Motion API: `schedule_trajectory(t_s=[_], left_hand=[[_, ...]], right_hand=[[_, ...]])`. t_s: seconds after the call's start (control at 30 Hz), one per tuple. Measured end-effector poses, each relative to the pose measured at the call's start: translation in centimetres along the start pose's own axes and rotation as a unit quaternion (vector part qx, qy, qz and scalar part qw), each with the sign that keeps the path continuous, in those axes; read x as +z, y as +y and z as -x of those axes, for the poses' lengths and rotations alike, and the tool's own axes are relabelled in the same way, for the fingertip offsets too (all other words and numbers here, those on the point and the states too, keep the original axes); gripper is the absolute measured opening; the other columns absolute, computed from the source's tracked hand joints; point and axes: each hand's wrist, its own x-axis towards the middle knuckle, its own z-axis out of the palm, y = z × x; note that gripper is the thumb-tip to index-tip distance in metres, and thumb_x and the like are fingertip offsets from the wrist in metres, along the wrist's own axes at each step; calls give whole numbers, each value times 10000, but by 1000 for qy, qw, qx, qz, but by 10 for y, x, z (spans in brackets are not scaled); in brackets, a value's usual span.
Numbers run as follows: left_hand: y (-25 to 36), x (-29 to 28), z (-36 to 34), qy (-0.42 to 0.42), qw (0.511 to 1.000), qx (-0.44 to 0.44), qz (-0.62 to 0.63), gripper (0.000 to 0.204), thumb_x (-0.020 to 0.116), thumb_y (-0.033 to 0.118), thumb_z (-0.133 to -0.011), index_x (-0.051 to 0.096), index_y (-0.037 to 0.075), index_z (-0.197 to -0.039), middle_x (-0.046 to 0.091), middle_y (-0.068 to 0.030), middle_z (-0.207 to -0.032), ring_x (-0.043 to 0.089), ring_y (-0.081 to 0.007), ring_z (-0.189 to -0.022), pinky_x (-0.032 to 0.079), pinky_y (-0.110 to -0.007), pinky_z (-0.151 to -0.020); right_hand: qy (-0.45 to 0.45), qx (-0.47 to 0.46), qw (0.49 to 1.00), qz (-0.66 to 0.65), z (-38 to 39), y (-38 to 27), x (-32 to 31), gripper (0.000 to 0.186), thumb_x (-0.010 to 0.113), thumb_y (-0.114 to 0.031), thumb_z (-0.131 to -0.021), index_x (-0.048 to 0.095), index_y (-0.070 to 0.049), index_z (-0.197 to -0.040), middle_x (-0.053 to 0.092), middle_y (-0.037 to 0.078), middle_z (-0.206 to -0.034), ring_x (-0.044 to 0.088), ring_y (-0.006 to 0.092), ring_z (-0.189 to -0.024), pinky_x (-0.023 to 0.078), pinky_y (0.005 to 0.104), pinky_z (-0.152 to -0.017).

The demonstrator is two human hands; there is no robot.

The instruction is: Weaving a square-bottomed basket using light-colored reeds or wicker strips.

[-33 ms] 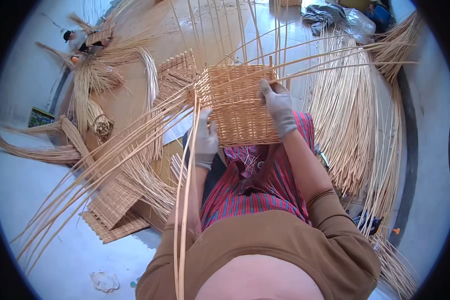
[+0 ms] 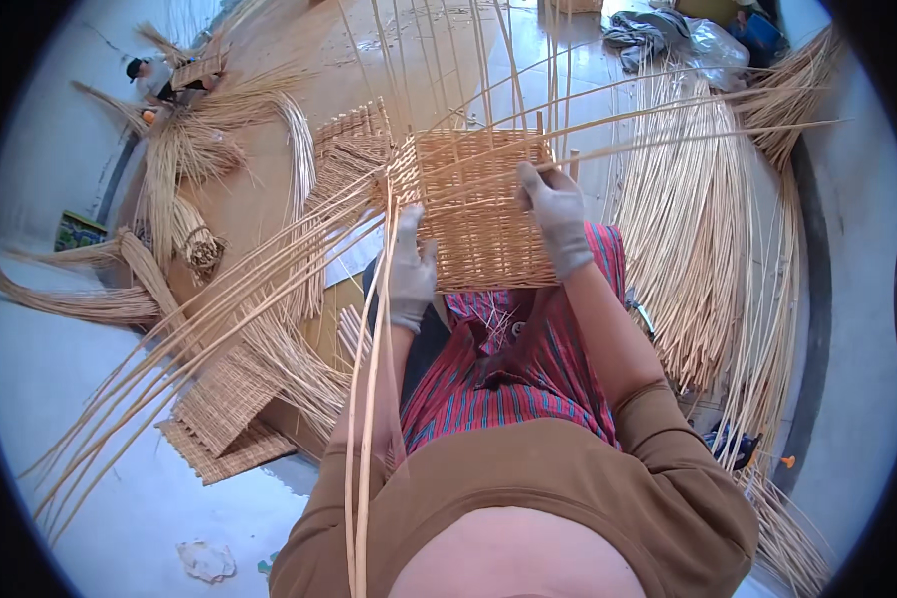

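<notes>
A half-woven wicker basket (image 2: 483,234) stands tilted in front of me above my lap, long stakes fanning out from its edges. My gloved left hand (image 2: 409,274) grips its left side, the thumb along the corner and the other fingers partly hidden. At the upper right edge, my gloved right hand (image 2: 556,214) is closed with thumb and finger pinching a wicker strand (image 2: 668,145) that runs out to the right. Long wicker rods (image 2: 219,299) sweep from the basket's left corner to the lower left, and two more pass down over my left arm.
Bundles of loose wicker (image 2: 693,229) lie on the right, by the wall. Flat woven panels (image 2: 229,399) rest at the lower left. More wicker bundles (image 2: 184,159) and a seated person (image 2: 154,80) are at the far left. Plastic bags (image 2: 713,50) sit at the back right.
The strand in my right hand has shifted slightly, its free end now a little farther right. The right fingers have changed position a little; the basket stays in place.
</notes>
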Motion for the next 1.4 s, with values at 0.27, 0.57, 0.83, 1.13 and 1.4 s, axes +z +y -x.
schedule_trajectory(t_s=[0.27,0.57,0.83,1.13,1.4], left_hand=[[-44,11,-4,10,997,68,-26,560,706,42,-855,524,92,-1382,573,-150,-1399,539,-338,-1312,454,-409,-1084],[38,7,-83,187,968,168,-13,633,648,150,-958,374,-73,-1483,509,-282,-1420,484,-424,-1327,337,-454,-1163],[-20,53,-114,177,982,33,64,564,619,125,-964,432,6,-1483,653,-276,-1187,589,-455,-1107,456,-492,-993],[-10,46,-119,228,966,92,-85,499,620,191,-967,506,9,-1418,682,-249,-1075,647,-417,-975,467,-509,-933],[11,24,-111,176,983,27,-33,405,619,213,-981,597,-33,-1302,691,-272,-928,681,-436,-829,532,-492,-756]], right_hand=[[-35,75,995,-58,35,42,-33,235,716,-270,-964,688,-44,-906,669,25,-716,591,86,-569,458,221,-509],[-92,298,880,-359,21,22,18,348,514,-253,-1056,561,32,-1250,682,166,-1173,687,268,-972,585,332,-763],[-165,42,979,113,34,17,34,237,556,-149,-1024,640,-48,-1221,716,128,-1123,705,232,-1033,578,346,-825],[-123,-278,782,544,22,32,43,192,639,-240,-930,715,-124,-1064,724,118,-987,678,327,-971,528,436,-843],[-78,-204,975,50,-67,3,88,290,566,-203,-1030,612,19,-1211,685,106,-1039,633,162,-951,522,329,-885]])
